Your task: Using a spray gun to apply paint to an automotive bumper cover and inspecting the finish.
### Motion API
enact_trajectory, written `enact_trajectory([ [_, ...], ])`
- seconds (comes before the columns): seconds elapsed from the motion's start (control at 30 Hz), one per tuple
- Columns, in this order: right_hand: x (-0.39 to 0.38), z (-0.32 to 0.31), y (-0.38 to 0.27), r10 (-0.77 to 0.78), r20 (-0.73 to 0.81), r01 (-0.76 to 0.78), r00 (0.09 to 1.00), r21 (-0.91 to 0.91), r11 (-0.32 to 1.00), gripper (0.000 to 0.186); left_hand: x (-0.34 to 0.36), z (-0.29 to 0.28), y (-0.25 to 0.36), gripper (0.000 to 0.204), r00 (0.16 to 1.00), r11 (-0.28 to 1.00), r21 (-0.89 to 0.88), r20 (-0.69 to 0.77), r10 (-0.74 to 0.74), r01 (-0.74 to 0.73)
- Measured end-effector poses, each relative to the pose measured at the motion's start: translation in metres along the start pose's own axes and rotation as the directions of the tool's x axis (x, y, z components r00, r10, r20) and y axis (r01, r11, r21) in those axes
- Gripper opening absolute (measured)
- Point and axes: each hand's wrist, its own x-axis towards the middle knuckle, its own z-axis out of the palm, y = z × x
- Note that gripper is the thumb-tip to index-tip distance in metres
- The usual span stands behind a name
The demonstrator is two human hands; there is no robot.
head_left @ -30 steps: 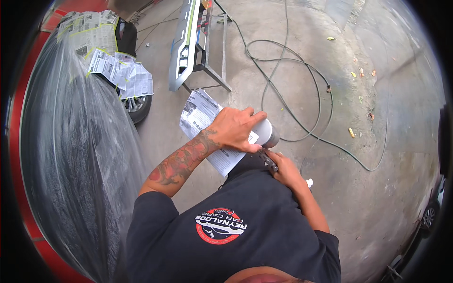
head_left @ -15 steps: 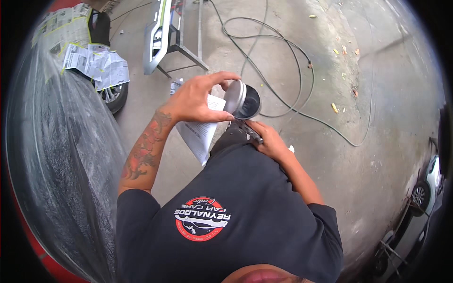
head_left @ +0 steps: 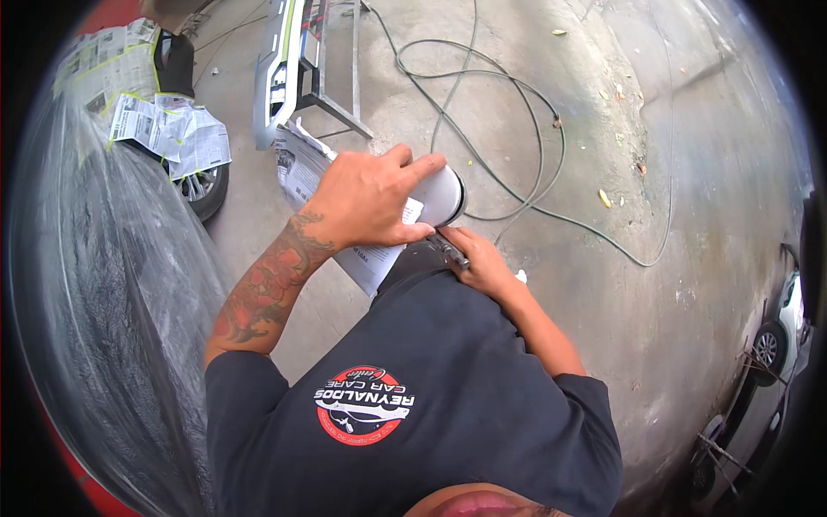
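Left hand: The left hand (head_left: 370, 196) is over a pale grey, round, flat lid (head_left: 439, 196). Its fingers grasp the lid, with one finger at the top edge and the thumb near the bottom edge.
Lid: It is in front of the person's body, between the two hands, and leans on its side. A thin dark round rim (head_left: 463, 200) shows just past its right edge. I cannot tell if the lid is pushed on tight.
Paper: A big grey and white sheet of printed newspaper (head_left: 300, 174) is under the left hand and wrist, poking out on both sides. I cannot tell how the fingers touch it.
Right hand: The right hand (head_left: 484, 265) is lower down, just below the lid. Its fingers are curled around a dark grey metal tool (head_left: 450, 251).
Tool: It sits close to the person's belly, near the left thumb. Most of it is hidden.
Shirt: The person wears a black cloth shirt (head_left: 448, 379) with a round red and white badge.
Left side: A shiny see-through plastic sheet (head_left: 103, 293) hangs over something big. Near it is a dark car wheel (head_left: 203, 195), partly under taped newspaper pages (head_left: 172, 133).
Floor: A long thin green hose (head_left: 564, 151) lies in loops on the grey concrete floor (head_left: 594, 336).
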Motion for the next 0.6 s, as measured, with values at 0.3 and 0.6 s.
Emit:
enact_trajectory([
  [0.3,-0.004,-0.001,-0.004,0.061,0.031,-0.059,0.998,-0.055,0.997,0.067,0.008,0.003,0.004,0.069,0.995,0.989,0.138,0.085,0.048,-0.059],
  [0.6,-0.004,-0.005,-0.004,0.085,0.038,-0.084,0.996,-0.006,0.996,0.06,0.013,0.0,-0.004,0.079,0.987,0.993,0.043,0.117,0.108,-0.114],
])
